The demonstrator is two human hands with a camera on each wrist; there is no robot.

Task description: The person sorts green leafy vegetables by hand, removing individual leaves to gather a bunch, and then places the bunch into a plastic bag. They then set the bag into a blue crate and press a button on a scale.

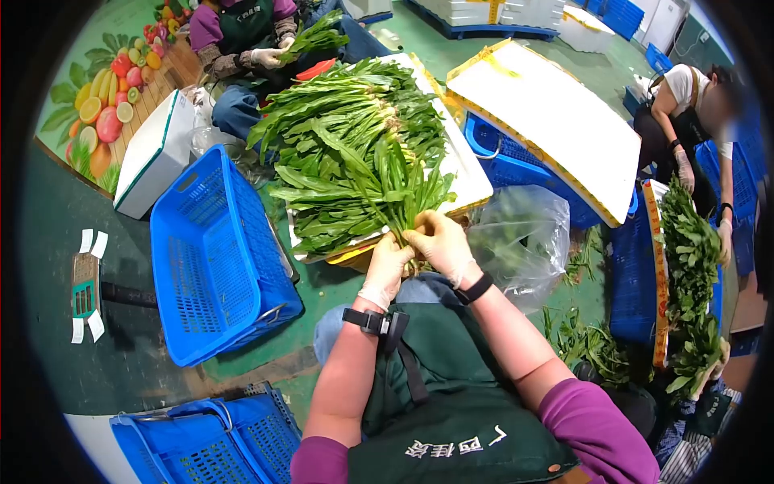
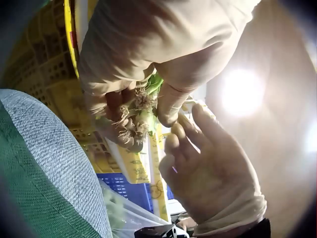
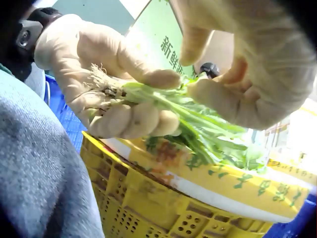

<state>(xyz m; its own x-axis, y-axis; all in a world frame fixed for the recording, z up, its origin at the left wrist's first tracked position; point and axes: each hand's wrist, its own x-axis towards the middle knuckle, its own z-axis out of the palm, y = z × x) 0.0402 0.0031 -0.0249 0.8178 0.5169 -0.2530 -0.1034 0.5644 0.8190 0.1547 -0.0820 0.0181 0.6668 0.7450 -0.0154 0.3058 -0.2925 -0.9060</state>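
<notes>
Both hands wear pale gloves. My left hand (image 1: 387,268) grips a small bunch of long-leaved greens (image 1: 397,181) at the stem base, its thumb over the stems. Pale, stringy roots (image 3: 106,82) stick out of that grip. Close beside it, my right hand (image 1: 442,246) has bent fingers at the stems, with thumb and forefinger apart in the right wrist view; a fingertip is right at the leaves. The bunch overlaps a big pile of the same greens (image 1: 339,121) on a white foam tray (image 1: 466,173), which rests on a yellow crate (image 3: 143,198).
A blue basket (image 1: 214,242) stands to the left, near a scale (image 1: 85,286). On the right are a clear plastic bag (image 1: 520,242) and a white foam lid (image 1: 548,121) over a blue crate. A person (image 1: 250,48) opposite holds greens; another person (image 1: 685,121) bends over greens at right.
</notes>
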